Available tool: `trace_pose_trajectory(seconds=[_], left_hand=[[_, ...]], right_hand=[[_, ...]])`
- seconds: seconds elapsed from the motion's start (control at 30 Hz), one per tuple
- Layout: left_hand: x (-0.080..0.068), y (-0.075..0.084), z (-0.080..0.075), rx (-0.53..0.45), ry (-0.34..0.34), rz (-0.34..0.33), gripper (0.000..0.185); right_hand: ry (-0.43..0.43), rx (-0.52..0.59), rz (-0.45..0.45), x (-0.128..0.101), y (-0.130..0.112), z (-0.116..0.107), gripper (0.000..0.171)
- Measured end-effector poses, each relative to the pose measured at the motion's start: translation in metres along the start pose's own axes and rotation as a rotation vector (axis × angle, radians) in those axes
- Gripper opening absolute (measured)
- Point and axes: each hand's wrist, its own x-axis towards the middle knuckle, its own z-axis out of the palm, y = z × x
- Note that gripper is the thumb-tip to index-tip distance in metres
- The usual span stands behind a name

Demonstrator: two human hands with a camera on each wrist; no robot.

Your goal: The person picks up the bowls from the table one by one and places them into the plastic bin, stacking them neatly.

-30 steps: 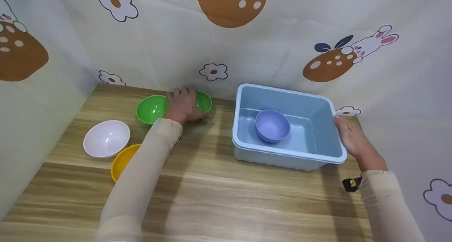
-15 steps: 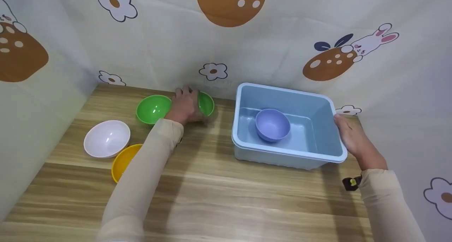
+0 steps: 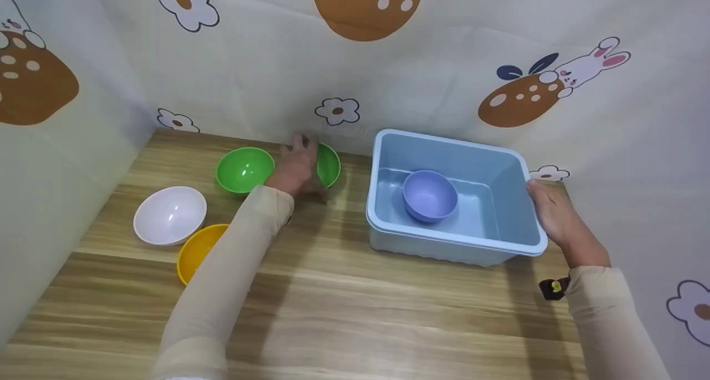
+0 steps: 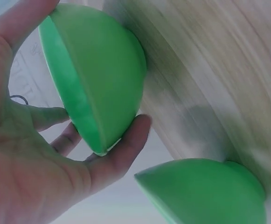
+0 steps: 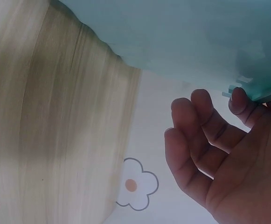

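My left hand (image 3: 297, 169) holds a green bowl (image 3: 328, 166) near the wall. In the left wrist view that bowl (image 4: 98, 70) is between the thumb and the fingers, which are spread along its rim; its base is by the wooden surface. Left of it is a second green bowl (image 3: 245, 170), apart from the hand. At the right my right hand (image 3: 557, 213) grips the side rim of a light blue plastic bin (image 3: 455, 241), thumb over the edge. In the right wrist view its other fingers (image 5: 186, 154) curl loosely outside the bin wall. A purple bowl (image 3: 430, 196) stands inside the bin.
A white bowl (image 3: 170, 216) and a yellow bowl (image 3: 199, 252), partly hidden by the left sleeve (image 3: 222, 291), sit on the left of the wooden table (image 3: 360, 324). Patterned cloth (image 3: 266, 64) rises behind the table and at both sides.
My left hand has shifted slightly right with the held green bowl, away from the other green bowl, which now shows fully. The right hand and the bin stay in place.
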Motion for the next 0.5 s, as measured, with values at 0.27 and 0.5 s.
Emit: trace_pose_trajectory(seconds=[0.27,0.5], left_hand=[[-0.0012,0.0017,0.0012,-0.018,-0.013,-0.003,0.136],[0.0003,0.0019,0.0023,-0.008,-0.032,-0.03,0.136]], right_hand=[[0.002,-0.017,0.01,-0.0015,-0.001,-0.0009,0.084],[-0.036,0.0,0.037,-0.0011,0.0002,-0.0002,0.087]])
